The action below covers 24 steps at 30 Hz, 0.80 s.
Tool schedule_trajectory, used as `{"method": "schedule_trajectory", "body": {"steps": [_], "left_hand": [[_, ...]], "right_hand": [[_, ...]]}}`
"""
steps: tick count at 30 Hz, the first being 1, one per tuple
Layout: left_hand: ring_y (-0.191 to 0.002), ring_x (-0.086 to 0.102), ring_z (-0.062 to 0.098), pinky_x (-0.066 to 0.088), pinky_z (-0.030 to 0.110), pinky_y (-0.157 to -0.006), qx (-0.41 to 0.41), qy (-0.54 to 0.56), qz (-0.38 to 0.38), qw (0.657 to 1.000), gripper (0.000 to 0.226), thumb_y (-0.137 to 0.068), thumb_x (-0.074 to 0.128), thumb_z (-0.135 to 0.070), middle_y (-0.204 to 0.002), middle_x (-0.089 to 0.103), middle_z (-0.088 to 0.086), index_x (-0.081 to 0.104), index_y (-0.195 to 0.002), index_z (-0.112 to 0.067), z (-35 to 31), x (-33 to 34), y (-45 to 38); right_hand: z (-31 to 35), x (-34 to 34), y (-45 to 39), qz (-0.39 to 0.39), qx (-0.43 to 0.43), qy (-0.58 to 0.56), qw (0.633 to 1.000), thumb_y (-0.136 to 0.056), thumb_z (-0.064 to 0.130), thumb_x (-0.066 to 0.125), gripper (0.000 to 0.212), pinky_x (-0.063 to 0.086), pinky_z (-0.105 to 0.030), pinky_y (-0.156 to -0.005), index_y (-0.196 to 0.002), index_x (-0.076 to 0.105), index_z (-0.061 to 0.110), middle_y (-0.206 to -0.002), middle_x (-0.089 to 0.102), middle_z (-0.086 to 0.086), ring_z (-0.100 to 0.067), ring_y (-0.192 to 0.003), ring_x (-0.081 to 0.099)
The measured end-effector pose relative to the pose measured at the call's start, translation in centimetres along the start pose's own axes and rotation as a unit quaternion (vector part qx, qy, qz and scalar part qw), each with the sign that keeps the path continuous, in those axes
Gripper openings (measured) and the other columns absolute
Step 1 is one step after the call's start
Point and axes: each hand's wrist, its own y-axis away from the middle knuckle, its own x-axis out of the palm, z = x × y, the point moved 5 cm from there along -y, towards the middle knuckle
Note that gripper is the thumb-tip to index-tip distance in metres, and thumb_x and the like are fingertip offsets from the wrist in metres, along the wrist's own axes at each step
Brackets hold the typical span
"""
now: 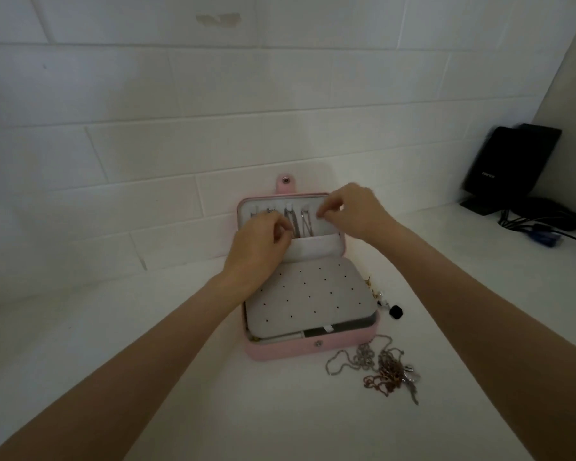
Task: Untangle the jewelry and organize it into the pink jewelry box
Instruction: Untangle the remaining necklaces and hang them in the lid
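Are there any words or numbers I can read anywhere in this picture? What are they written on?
Small pale lettering on the black speaker by the right wall: too blurred to read for certain.
Pink jewelry box: no words, only a metal snap on its front.
Grey hole-punched panel inside the box: dots only, no numbers.
White tiled wall: no writing.
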Motion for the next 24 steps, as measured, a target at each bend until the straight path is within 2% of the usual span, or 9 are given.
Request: {"method": "schedule_trajectory", "body": {"steps": [2,3,5,7,10,13,16,21,24], "left_hand": [[-0.077,0.051,0.011,0.031,0.017,-0.067,-0.011,-0.004,-0.046,0.999,0.013,-0.089,0.054,-0.011,-0.089,0.054,-0.003,0.063,-0.098,-0.012,0.8,-1.3,0.3],[-0.077,0.05,0.011,0.031,0.017,-0.067,-0.016,-0.003,-0.074,0.997,0.014,-0.088,0.054,-0.011,-0.092,0.051,-0.003,0.062,-0.099,-0.012,1.2,-2.0,0.5],[-0.081,0.049,0.014,0.031,0.018,-0.069,-0.04,-0.002,-0.116,0.992,0.02,-0.086,0.055,-0.01,-0.1,0.047,0.0,0.058,-0.106,-0.011,2.1,-3.0,0.9],[-0.092,0.051,0.022,0.034,0.025,-0.074,-0.098,-0.003,-0.103,0.99,0.033,-0.085,0.057,-0.012,-0.114,0.045,0.007,0.05,-0.117,-0.009,3.3,-3.2,1.3],[-0.103,0.054,0.03,0.042,0.033,-0.085,-0.194,0.024,-0.028,0.98,0.04,-0.086,0.059,-0.02,-0.123,0.049,0.012,0.046,-0.122,-0.006,5.3,-2.6,1.5],[-0.096,0.06,0.029,0.049,0.04,-0.086,-0.177,0.05,-0.031,0.983,0.026,-0.088,0.058,-0.017,-0.109,0.063,0.01,0.054,-0.112,-0.006,5.5,-3.1,1.3],[-0.089,0.062,0.028,0.051,0.042,-0.082,-0.153,0.048,-0.069,0.985,0.02,-0.089,0.058,-0.014,-0.095,0.062,0.005,0.056,-0.107,-0.006,5.4,-4.5,0.7],[-0.081,0.063,0.029,0.05,0.044,-0.082,-0.133,0.066,-0.133,0.98,0.019,-0.087,0.06,-0.01,-0.099,0.065,0.01,0.057,-0.105,-0.007,6.3,-5.5,0.5],[-0.073,0.057,0.022,0.048,0.036,-0.077,-0.098,0.038,-0.166,0.98,0.024,-0.086,0.06,-0.008,-0.11,0.054,0.01,0.052,-0.109,-0.006,6.2,-5.6,1.2]], "right_hand": [[-1.4,-1.1,0.0,-0.061,0.061,-0.026,0.996,-0.089,0.016,0.06,0.027,0.042,-0.025,-0.075,-0.113,0.063,0.006,-0.109,0.065,-0.01,-0.023,-0.096,0.06],[-2.0,-0.8,0.1,-0.036,0.104,-0.044,0.993,-0.088,0.02,0.062,0.034,0.043,-0.028,-0.071,-0.117,0.057,0.003,-0.106,0.062,-0.012,-0.024,-0.09,0.06],[-2.7,0.9,0.9,0.067,0.182,-0.139,0.971,-0.088,0.022,0.064,0.04,0.044,-0.026,-0.054,-0.116,0.051,-0.004,-0.095,0.059,-0.014,-0.021,-0.067,0.058],[-2.9,2.1,1.4,0.098,0.211,-0.211,0.949,-0.088,0.014,0.061,0.031,0.041,-0.021,-0.042,-0.11,0.054,-0.007,-0.082,0.057,-0.014,-0.017,-0.052,0.052],[-3.2,2.4,1.2,0.05,0.207,-0.24,0.947,-0.091,0.002,0.05,0.012,0.047,-0.024,-0.044,-0.099,0.056,-0.004,-0.078,0.056,-0.015,-0.019,-0.049,0.053],[-2.7,2.6,0.8,0.013,0.184,-0.251,0.95,-0.093,0.001,0.043,0.009,0.051,-0.027,-0.046,-0.096,0.052,0.001,-0.078,0.055,-0.01,-0.02,-0.05,0.057],[-1.7,2.9,0.3,-0.011,0.169,-0.3,0.939,-0.094,0.002,0.042,0.008,0.053,-0.024,-0.044,-0.099,0.049,0.004,-0.084,0.054,-0.007,-0.019,-0.049,0.058],[-0.5,3.6,-0.5,-0.028,0.182,-0.354,0.917,-0.095,0.001,0.044,0.01,0.054,-0.024,-0.043,-0.102,0.05,0.006,-0.1,0.053,-0.012,-0.019,-0.045,0.058],[-0.5,3.6,-0.8,-0.028,0.187,-0.331,0.925,-0.096,0.006,0.044,0.014,0.057,-0.027,-0.051,-0.108,0.053,0.003,-0.106,0.055,-0.016,-0.017,-0.044,0.059]]}}
